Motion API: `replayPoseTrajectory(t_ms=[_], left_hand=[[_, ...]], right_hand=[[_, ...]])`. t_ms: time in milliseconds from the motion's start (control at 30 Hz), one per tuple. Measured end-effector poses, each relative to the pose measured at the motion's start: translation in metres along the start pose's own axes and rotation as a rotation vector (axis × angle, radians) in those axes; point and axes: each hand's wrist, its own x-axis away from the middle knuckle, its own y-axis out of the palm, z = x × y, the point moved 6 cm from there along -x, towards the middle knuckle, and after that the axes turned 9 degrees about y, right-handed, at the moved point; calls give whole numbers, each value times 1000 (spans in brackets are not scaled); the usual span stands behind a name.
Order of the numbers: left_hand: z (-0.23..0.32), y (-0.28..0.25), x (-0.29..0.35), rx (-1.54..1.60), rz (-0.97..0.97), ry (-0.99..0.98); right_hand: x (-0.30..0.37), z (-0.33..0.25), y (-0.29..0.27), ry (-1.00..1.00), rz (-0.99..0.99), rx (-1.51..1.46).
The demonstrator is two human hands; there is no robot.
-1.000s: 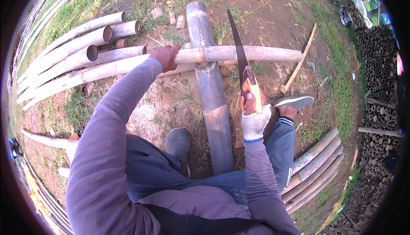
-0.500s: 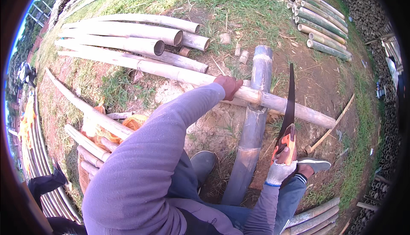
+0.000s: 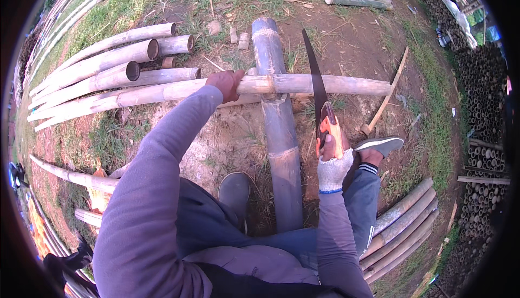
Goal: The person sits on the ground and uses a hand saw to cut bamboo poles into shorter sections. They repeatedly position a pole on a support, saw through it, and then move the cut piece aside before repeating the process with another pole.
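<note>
My bare left hand point(image 3: 226, 84) is closed round the top of a long pale bamboo pole point(image 3: 336, 84). The pole rests crosswise on a thick grey bamboo trunk point(image 3: 284, 176), which lies on the ground between my legs and stretches away from me. In my right hand point(image 3: 335, 168), which wears a white fingerless glove, is the orange handle of a handsaw point(image 3: 313, 62). Its dark blade points away from me and crosses in front of the pole, right of the trunk. Whether the blade touches the pole, I cannot tell. Part of another pole shows just under the first.
Several cut bamboo poles point(image 3: 103, 78) lie at the left, and more point(image 3: 403, 225) beside my right leg. A thin bamboo strip point(image 3: 389, 89) lies beyond the pole's right end. Short offcuts point(image 3: 244, 40) sit near the trunk's far end. Stacked bamboo point(image 3: 482, 103) lines the right side.
The view has turned, so the scene sits further left and higher, and the pole looks more level. Both hands keep their holds on the pole and the handsaw.
</note>
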Motion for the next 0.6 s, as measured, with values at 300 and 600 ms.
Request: replayPoseTrajectory(t_ms=[300, 600], left_hand=[[-3, 1, 13, -15, -31, -35], [-1, 0, 4, -8, -34, -10]], right_hand=[[93, 9, -49, 36, -117, -68], [7, -14, 5, -173, 91, -20]])
